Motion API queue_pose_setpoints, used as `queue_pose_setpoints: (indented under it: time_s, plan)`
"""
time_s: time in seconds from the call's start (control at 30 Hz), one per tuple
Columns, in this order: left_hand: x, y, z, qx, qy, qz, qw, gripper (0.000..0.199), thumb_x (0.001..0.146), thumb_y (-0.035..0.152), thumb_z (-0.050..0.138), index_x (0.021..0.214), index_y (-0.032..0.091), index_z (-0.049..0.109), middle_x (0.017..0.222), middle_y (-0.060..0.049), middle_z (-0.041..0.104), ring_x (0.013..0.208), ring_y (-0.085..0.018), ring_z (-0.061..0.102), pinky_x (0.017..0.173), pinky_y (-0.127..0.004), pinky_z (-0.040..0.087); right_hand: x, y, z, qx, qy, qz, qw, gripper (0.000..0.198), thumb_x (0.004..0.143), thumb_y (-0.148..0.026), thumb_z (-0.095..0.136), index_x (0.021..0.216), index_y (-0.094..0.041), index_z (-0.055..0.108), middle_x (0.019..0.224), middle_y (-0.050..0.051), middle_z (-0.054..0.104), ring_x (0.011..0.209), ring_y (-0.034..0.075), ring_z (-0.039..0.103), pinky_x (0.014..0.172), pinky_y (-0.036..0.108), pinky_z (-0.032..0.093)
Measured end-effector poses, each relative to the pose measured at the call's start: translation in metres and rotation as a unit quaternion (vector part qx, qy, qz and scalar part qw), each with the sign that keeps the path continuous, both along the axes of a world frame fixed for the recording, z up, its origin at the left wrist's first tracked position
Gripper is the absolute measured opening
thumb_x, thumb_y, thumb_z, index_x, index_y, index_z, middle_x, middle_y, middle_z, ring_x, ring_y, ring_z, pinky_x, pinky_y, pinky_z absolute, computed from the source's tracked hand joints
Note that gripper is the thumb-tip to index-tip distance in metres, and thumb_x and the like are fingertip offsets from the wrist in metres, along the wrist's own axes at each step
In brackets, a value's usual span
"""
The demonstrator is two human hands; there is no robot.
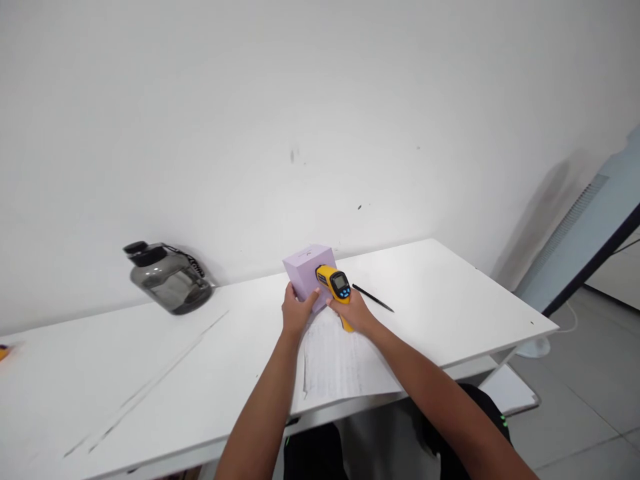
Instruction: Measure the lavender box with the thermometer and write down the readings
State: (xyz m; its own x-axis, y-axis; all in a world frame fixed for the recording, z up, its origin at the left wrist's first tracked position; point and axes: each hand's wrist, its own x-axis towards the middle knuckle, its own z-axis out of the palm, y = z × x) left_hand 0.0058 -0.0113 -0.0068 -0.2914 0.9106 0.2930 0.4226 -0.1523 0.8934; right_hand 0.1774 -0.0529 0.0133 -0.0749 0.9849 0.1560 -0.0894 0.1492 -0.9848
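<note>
A pale purple box (311,267) is gripped at its lower left by my left hand (297,310), thumb on the near face and fingers round the side. My right hand (356,312) is closed round the handle of a yellow and black infrared thermometer (331,277), its small screen and blue buttons turned towards me. The thermometer's front end is right at the box's near face; whether they touch I cannot tell. Beneath my hands lies a sheet of printed paper (330,363). A black pen (373,298) rests on the table just right of my right hand.
On the white table (150,393), a large grey see-through bottle (173,283) with a black cap leans at the back left. An orange thing (4,351) is cut off at the left edge. The wall runs behind; a pale blue tower-like appliance (575,227) stands right.
</note>
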Motion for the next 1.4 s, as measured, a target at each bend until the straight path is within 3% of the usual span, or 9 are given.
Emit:
queue_pose_setpoints:
  time_s: [0.27,0.43,0.67,0.87,1.07,1.27,1.4]
  plan:
    - [0.002,-0.004,0.007,0.000,0.005,-0.007,1.000,0.061,0.070,0.053,0.075,0.119,0.021,0.058,0.112,-0.008,0.069,0.101,-0.024,0.065,0.089,-0.038,0.053,0.001,0.002,-0.002,0.004,-0.004,-0.008,1.000,0.023,0.068,-0.033,0.072,0.083,-0.017,0.068,0.064,-0.002,0.062,0.060,0.015,0.055,0.058,0.028,0.044]
    - [0.003,-0.005,0.006,-0.017,0.020,0.011,1.000,0.063,0.069,0.054,0.075,0.121,0.022,0.056,0.116,-0.009,0.068,0.105,-0.024,0.065,0.091,-0.038,0.052,-0.002,-0.001,-0.003,0.028,-0.031,-0.030,0.999,0.027,0.071,-0.035,0.071,0.091,-0.017,0.068,0.081,0.002,0.069,0.073,0.019,0.062,0.070,0.031,0.049]
    - [0.007,-0.007,0.014,-0.053,0.093,0.094,0.990,0.082,0.060,0.065,0.078,0.124,0.023,0.049,0.127,-0.012,0.062,0.114,-0.030,0.062,0.096,-0.044,0.050,-0.005,-0.004,0.001,0.088,-0.122,-0.194,0.969,0.036,0.078,-0.042,0.064,0.107,-0.022,0.061,0.086,0.003,0.068,0.078,0.022,0.063,0.075,0.034,0.049]
    - [0.006,-0.002,0.016,-0.062,0.106,0.160,0.980,0.086,0.062,0.068,0.074,0.128,0.022,0.043,0.135,-0.015,0.059,0.124,-0.035,0.058,0.108,-0.052,0.043,0.001,0.003,0.005,0.041,-0.107,-0.274,0.955,0.036,0.080,-0.046,0.062,0.108,-0.023,0.058,0.090,0.003,0.070,0.081,0.022,0.065,0.075,0.033,0.051]
    - [0.006,0.001,0.016,-0.081,0.110,0.217,0.967,0.096,0.058,0.063,0.079,0.132,0.016,0.042,0.138,-0.022,0.055,0.130,-0.041,0.053,0.109,-0.056,0.041,0.000,0.003,0.003,0.034,-0.098,-0.268,0.958,0.033,0.079,-0.046,0.064,0.102,-0.024,0.057,0.085,0.001,0.068,0.079,0.021,0.065,0.073,0.032,0.050]
    - [0.008,0.000,0.017,-0.071,0.122,0.228,0.964,0.094,0.058,0.063,0.079,0.130,0.014,0.045,0.136,-0.022,0.055,0.131,-0.042,0.050,0.108,-0.056,0.042,0.001,0.001,0.006,0.029,-0.096,-0.258,0.961,0.032,0.079,-0.046,0.064,0.100,-0.024,0.057,0.084,0.000,0.067,0.078,0.021,0.064,0.072,0.031,0.050]
    - [0.008,0.001,0.016,-0.078,0.126,0.226,0.963,0.096,0.059,0.061,0.080,0.133,0.012,0.043,0.138,-0.023,0.052,0.135,-0.042,0.045,0.110,-0.056,0.039,0.001,0.003,0.005,0.027,-0.099,-0.241,0.965,0.044,0.079,-0.046,0.063,0.115,-0.022,0.054,0.094,0.003,0.067,0.085,0.022,0.064,0.077,0.034,0.051]
